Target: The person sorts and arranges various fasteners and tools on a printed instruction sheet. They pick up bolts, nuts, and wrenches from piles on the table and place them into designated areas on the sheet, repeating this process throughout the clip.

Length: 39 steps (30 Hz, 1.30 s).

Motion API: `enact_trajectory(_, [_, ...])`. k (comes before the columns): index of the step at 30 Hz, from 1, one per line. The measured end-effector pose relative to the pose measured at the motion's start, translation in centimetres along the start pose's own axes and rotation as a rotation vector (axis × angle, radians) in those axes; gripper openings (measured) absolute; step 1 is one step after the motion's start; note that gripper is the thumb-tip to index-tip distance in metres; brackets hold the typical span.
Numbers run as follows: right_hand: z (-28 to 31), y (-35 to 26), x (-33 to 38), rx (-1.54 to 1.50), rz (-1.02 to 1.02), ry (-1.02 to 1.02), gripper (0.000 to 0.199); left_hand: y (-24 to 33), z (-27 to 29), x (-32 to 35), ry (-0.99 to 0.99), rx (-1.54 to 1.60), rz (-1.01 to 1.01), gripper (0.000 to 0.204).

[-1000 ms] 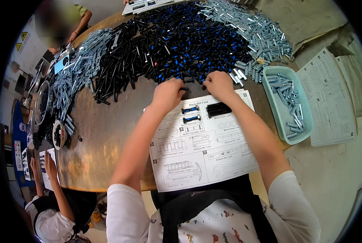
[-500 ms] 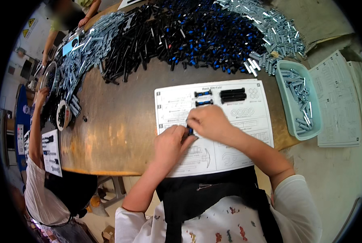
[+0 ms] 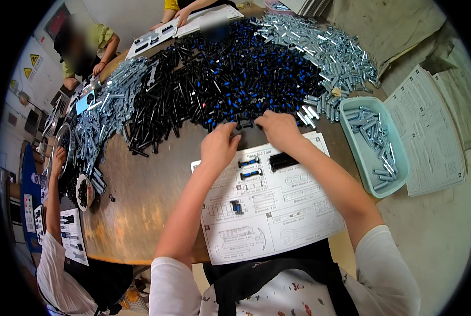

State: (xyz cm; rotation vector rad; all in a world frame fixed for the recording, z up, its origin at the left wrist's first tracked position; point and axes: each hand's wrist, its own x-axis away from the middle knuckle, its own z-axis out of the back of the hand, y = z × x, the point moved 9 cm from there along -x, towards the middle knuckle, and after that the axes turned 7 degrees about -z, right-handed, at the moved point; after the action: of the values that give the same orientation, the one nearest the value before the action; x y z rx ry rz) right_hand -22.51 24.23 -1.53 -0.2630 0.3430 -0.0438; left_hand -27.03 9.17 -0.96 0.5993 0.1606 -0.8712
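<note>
My left hand (image 3: 219,145) reaches the near edge of a heap of black bolts with blue-coated threads (image 3: 246,84); its thumb stands apart from its fingers. Close by on the right, my right hand (image 3: 280,130) has its fingers bent together at the same edge, and what lies under the fingertips is hidden. Below both hands lies a printed parts sheet (image 3: 293,231). On it rest two blue-threaded bolts, an upper bolt (image 3: 248,163) and a lower bolt (image 3: 251,174), long black bolts (image 3: 284,161), and a short cluster of blue-and-black bolts (image 3: 237,207).
Long black bolts (image 3: 161,95) and silver metal pieces (image 3: 111,100) spread to the left, silver tubes (image 3: 340,47) to the far right. A pale green bin (image 3: 346,137) holds more tubes beside stacked sheets (image 3: 427,131). At left, a co-worker's arm (image 3: 52,195) reaches near a white bowl (image 3: 89,197).
Both hands have left the sheet and moved forward to the bolt heap. The short blue-and-black bolts they covered now lie exposed on the sheet. The view has shifted, showing more people's hands at the back.
</note>
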Motion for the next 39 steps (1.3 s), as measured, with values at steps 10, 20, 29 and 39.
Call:
enact_trajectory(10, [-1.4,-0.7,-1.6,0.253,0.193,-0.032,0.009,-0.1,-0.1,-2.4,0.062,0.073,-0.017,0.013])
enact_trajectory(20, [3.4,-7.5,4.6,-0.653,-0.122,-0.207,0.013,-0.2,5.6,16.1,-0.104,0.595,0.343,0.017])
enact_trajectory(29, [1.2,-14.4,8.4,-0.530,0.029,-0.241,0.020,5.4,5.1,17.5,-0.041,0.275,0.032,0.012])
enact_trajectory(39, [2.6,-7.0,1.8,-0.224,0.007,0.033,0.014,2.0,6.5,10.8,0.041,0.310,0.099,0.016])
